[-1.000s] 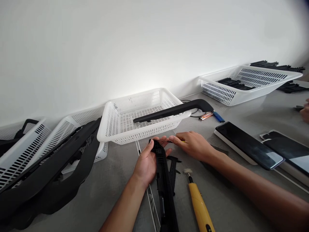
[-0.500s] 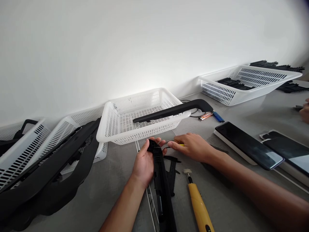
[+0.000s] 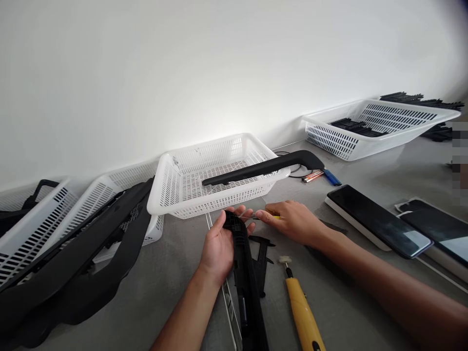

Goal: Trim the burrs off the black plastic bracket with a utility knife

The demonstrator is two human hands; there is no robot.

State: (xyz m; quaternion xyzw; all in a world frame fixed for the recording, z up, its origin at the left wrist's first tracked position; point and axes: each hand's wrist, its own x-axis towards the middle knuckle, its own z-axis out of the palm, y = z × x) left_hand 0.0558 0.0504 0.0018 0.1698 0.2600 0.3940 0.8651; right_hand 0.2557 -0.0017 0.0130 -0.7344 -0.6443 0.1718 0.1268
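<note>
My left hand (image 3: 218, 246) is wrapped round the upper end of a long black plastic trim piece (image 3: 244, 273), which runs down toward the bottom edge with its ribbed inner side up. In my right hand (image 3: 294, 222) is a thin metal tool with a yellow handle (image 3: 277, 218); its slender tip reaches the end of the trim piece beside my left fingers. My right fingers hide most of the handle. A black caliper (image 3: 261, 263) lies just right of the trim piece. Right of that rests a yellow handheld power tool (image 3: 302, 312) with a pale round tip.
A white basket (image 3: 204, 209) stands ahead, a curved black part (image 3: 263, 168) across it. Baskets with large black parts (image 3: 73, 258) crowd the left. Another basket (image 3: 329, 141) holds black pieces at the back right. A blue-handled item (image 3: 332, 177) and a phone (image 3: 376, 219) lie right.
The tool in my right hand shows as a single narrow shaft now; its two thin prongs looked apart before. Both hands and the trim piece have hardly moved.
</note>
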